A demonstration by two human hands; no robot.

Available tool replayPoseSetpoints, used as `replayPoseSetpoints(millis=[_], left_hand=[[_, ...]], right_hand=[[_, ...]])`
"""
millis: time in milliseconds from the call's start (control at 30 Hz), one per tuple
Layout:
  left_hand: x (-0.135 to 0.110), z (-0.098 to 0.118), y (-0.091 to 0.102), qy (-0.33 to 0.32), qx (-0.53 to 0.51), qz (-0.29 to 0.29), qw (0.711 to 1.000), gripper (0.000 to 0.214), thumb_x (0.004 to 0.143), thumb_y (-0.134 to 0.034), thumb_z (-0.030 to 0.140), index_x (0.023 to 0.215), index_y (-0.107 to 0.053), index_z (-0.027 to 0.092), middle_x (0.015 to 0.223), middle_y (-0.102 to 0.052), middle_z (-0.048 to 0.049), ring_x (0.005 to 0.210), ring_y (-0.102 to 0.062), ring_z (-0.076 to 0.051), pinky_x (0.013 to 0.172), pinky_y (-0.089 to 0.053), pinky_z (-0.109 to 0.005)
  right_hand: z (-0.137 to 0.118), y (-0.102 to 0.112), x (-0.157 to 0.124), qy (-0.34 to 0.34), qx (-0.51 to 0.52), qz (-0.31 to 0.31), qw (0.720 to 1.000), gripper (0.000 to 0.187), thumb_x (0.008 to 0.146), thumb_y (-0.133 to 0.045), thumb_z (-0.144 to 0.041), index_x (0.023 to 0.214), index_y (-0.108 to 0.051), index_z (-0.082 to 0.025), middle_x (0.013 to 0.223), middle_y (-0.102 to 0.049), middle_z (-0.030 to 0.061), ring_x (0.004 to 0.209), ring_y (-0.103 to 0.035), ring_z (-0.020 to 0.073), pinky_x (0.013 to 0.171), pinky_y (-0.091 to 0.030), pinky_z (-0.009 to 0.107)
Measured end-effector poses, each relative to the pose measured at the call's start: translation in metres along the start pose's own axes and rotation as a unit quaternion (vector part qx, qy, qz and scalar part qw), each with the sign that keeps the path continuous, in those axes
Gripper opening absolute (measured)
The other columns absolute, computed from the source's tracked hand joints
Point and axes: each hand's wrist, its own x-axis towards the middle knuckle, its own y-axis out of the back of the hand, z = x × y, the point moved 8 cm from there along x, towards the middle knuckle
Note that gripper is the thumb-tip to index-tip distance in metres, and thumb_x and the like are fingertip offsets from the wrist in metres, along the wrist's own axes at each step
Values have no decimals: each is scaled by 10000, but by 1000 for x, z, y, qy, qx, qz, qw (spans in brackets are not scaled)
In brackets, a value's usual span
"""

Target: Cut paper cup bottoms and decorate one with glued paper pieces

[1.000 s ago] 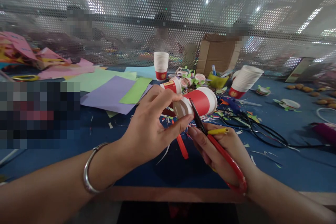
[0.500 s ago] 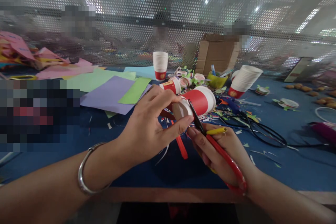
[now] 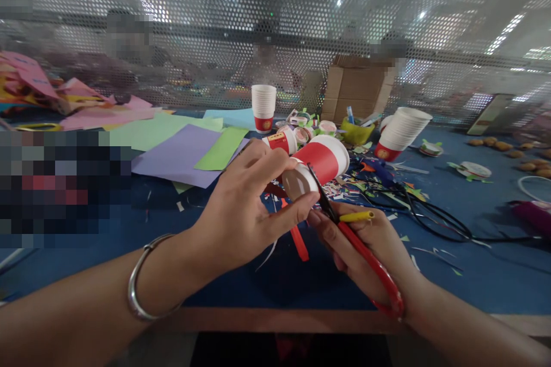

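My left hand [image 3: 253, 200] pinches a red-and-white paper cup [image 3: 325, 159] by its base between thumb and fingers. The cup lies tilted, its base towards me and its rim pointing away to the right. My right hand [image 3: 357, 241] grips red-handled scissors [image 3: 376, 266]. Their dark blades rest against the cup's side close to the base. A thin yellow stick-like piece [image 3: 356, 216] pokes out over my right hand; its other end is hidden. Beneath, an orange-red strip-shaped object [image 3: 299, 242] lies on the table among paper scraps [image 3: 340, 188].
Stacked paper cups [image 3: 263, 109] stand at the back, with another leaning stack [image 3: 402, 132] to the right. Purple paper [image 3: 176, 152] and other coloured sheets cover the left. A black cable [image 3: 443, 221] curls at right. Behind are a cardboard box [image 3: 357, 92] and a perforated metal screen [image 3: 206, 34].
The cup has turned slightly in my left hand, its rim shifting a little left and up. Both hands stay almost in place, with the scissor blades still at the cup.
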Motion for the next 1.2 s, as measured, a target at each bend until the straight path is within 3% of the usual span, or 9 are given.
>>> replayPoseSetpoints(millis=[300, 500, 667, 833, 900, 1000, 1100, 1200], left_hand=[[1, -6, 0, 12, -15, -3, 1000, 234, 872, -744, 374, 1043, -638, 254, 976, -562, -59, 939, -607, -254, 809, -615, -451], [4, -11, 3, 13, -37, 5, 999, 227, 849, -761, 319, 1024, -640, 240, 1017, -575, -63, 942, -626, -241, 795, -634, -424], [11, -41, 15, 86, -100, 32, 991, 282, 805, -809, 318, 1004, -627, 236, 1049, -633, -58, 903, -665, -212, 727, -633, -355], [16, -67, 11, 159, -228, 42, 960, 262, 863, -717, 217, 1102, -609, 224, 939, -653, -9, 768, -683, -134, 681, -614, -289], [16, -70, 8, 169, -261, 45, 949, 269, 872, -694, 188, 1127, -617, 225, 979, -647, -7, 750, -682, -110, 691, -620, -275], [15, -71, 8, 174, -286, 55, 941, 246, 885, -697, 206, 1121, -629, 219, 1031, -663, -23, 808, -692, -119, 728, -636, -281], [14, -70, 12, 171, -284, 60, 942, 245, 894, -697, 220, 1130, -632, 217, 1033, -676, -30, 826, -696, -130, 729, -636, -281], [14, -70, 15, 172, -274, 63, 944, 243, 895, -690, 205, 1132, -635, 205, 1015, -680, -30, 784, -693, -120, 709, -625, -268]], right_hand=[[10, -3, 5, -20, 1, -19, 1000, 396, 888, -697, -562, 728, -588, -216, 482, -472, -59, 396, -484, 107, 360, -328, 196], [4, -1, 5, -15, -1, -11, 1000, 495, 902, -682, -571, 608, -506, -215, 429, -461, -59, 383, -438, 86, 398, -336, 201], [-1, 10, 7, 2, -10, 27, 1000, 473, 874, -693, -625, 662, -546, -229, 425, -486, -66, 349, -439, 93, 356, -338, 209], [-4, 28, 16, 14, -61, 75, 995, 525, 844, -725, -619, 569, -495, -236, 415, -504, -48, 333, -441, 93, 334, -338, 217], [-5, 37, 23, 31, -109, 94, 989, 469, 835, -744, -594, 611, -548, -231, 414, -516, -47, 343, -467, 103, 345, -349, 219], [-5, 48, 35, 66, -186, 126, 972, 348, 833, -747, -562, 853, -686, -221, 500, -586, -38, 400, -526, 125, 386, -380, 230], [11, 50, 46, 14, -173, 99, 980, 421, 794, -771, -554, 1025, -692, -211, 470, -564, -59, 364, -492, 125, 370, -349, 234], [21, 41, 45, -47, -113, 43, 992, 396, 769, -774, -576, 836, -654, -204, 420, -522, -62, 324, -418, 97, 349, -294, 224]])
